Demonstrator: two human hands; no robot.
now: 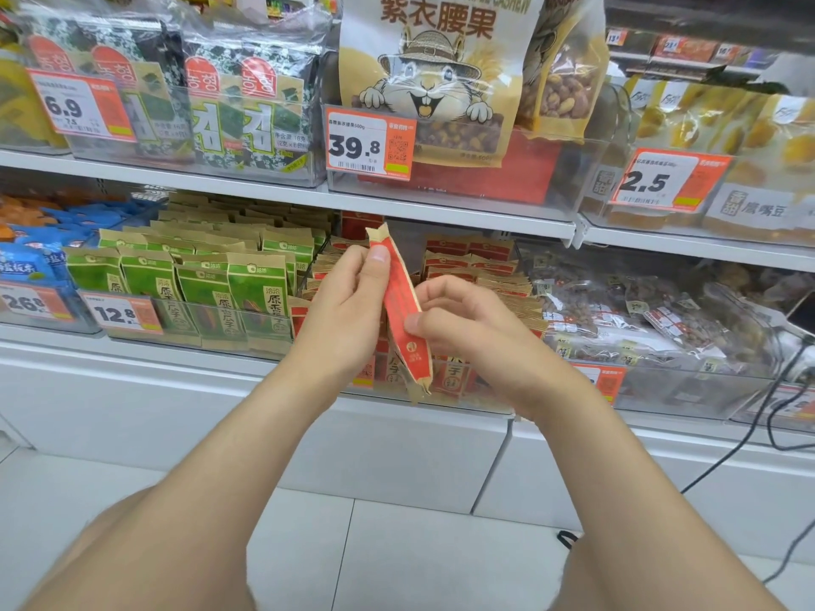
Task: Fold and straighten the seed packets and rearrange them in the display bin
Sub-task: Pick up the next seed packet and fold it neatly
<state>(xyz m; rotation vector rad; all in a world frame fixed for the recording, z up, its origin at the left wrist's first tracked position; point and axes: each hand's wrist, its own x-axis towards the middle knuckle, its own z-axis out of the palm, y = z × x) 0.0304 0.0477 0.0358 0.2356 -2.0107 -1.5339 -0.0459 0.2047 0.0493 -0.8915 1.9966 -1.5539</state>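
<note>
Both my left hand [348, 310] and right hand [463, 319] pinch one red seed packet [399, 297] upright, just before its display bin [480, 401]. Creasing too hard could, I judge, tear its crumpled ends; a loose pinch would drop it.

You are in a shop, facing a snack aisle. White metal shelves [220, 187] run across in two tiers, lined with clear plastic display bins [485, 399] full of packaged goods: green-and-black seaweed packs [247, 112], a large tan cashew bag printed with a cartoon hamster [432, 72], green paper seed packets [256, 293] and red-and-tan paper seed packets [467, 249]. Orange-and-white price tags [369, 143] reading 6.9, 39.8, 12.8 and 2.5 hang on the bin fronts, one showing a barcode and QR code. White floor tiles [397, 544] lie below you.
</note>
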